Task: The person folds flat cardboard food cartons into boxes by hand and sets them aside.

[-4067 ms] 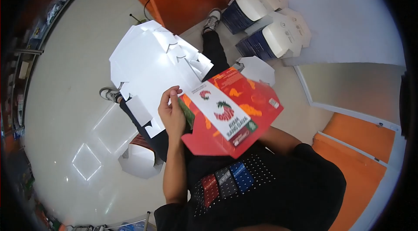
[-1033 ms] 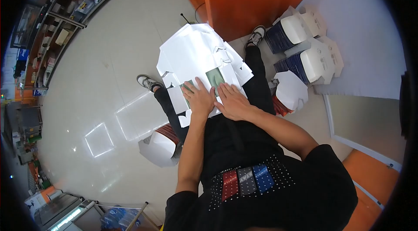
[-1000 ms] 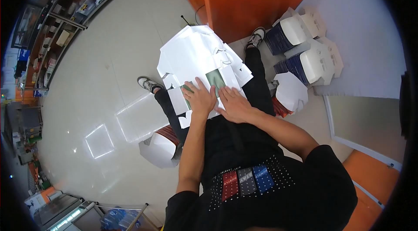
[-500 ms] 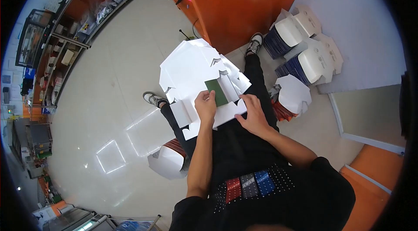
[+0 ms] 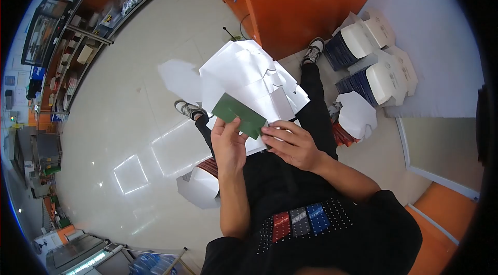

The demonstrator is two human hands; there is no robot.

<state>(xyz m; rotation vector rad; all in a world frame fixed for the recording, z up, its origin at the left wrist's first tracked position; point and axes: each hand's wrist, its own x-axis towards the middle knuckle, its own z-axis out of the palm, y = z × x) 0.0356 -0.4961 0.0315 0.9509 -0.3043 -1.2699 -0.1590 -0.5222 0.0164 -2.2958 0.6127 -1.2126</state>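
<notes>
A green card panel (image 5: 237, 114) is raised over my lap, with its near edge between my two hands. My left hand (image 5: 229, 142) pinches it, the thumb on its face. My right hand (image 5: 292, 144) has its fingers closed at the right corner of the panel. Under and beyond them, white flat carton sheets (image 5: 236, 67) with cut flaps and folds lie across my legs. Whether the green panel is joined to a sheet is hidden by my hands.
Stacks of folded cartons with dark blue sides (image 5: 358, 80) stand at the right by the wall. A red-edged stack (image 5: 355, 119) is beside my right leg, another (image 5: 199, 187) left of my lap. An orange partition (image 5: 306, 5) rises ahead; shelves (image 5: 78, 62) line the left.
The green panel has risen off the white sheets and tilted, and my left hand has moved slightly left with it. My right hand has come from the sheets' edge to the panel's corner.
</notes>
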